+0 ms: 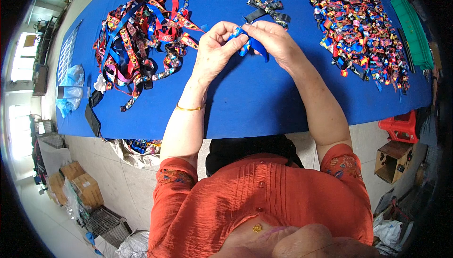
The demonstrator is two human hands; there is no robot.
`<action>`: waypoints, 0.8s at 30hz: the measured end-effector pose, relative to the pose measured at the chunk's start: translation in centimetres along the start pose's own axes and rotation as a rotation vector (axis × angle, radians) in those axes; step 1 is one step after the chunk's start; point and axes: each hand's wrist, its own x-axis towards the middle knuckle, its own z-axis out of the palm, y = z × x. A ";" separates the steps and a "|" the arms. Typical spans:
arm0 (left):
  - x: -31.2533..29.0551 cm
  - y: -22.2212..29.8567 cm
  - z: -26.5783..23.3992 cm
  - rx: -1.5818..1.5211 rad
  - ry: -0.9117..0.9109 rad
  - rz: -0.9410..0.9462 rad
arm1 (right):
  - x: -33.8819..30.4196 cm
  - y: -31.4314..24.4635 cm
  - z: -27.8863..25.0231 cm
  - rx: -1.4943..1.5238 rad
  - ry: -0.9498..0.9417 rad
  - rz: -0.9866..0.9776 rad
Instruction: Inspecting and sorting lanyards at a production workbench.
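Observation:
Over the middle of the blue-covered table (pixel 250 107), my two hands meet around a blue printed ribbon (pixel 243 49). My left hand (pixel 219 45) pinches its left side between thumb and fingers. With thumb and fingertips, my right hand (pixel 271 43) grips the ribbon's upper right part, and a plain blue end hangs below. The fingers partly cover the ribbon, so its exact fold cannot be made out. Just beyond my right hand lies a small bunch of dark patterned ribbons (pixel 269 10).
A tangled heap of printed ribbons (pixel 137 36) spreads at the left. Many small folded ribbon pieces (pixel 358 26) cover the right side, beside a green tray (pixel 410 31). Clear-blue plastic bags (pixel 71 88) lie at the left edge. A red stool (pixel 400 126) stands at the right.

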 end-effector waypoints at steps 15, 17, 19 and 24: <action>0.6 -0.8 -0.5 -0.152 0.020 -0.017 | 0.2 0.0 1.2 -0.080 0.165 -0.520; 0.7 -1.0 -0.8 -0.170 0.039 -0.023 | 0.1 -0.3 1.4 -0.187 0.185 -0.582; 0.8 -1.3 -1.2 -0.211 0.048 -0.013 | -0.2 -0.5 1.0 -0.430 0.152 -0.731; 0.8 -1.2 -1.4 -0.273 0.068 0.000 | -0.2 -0.8 0.6 -0.648 0.107 -0.875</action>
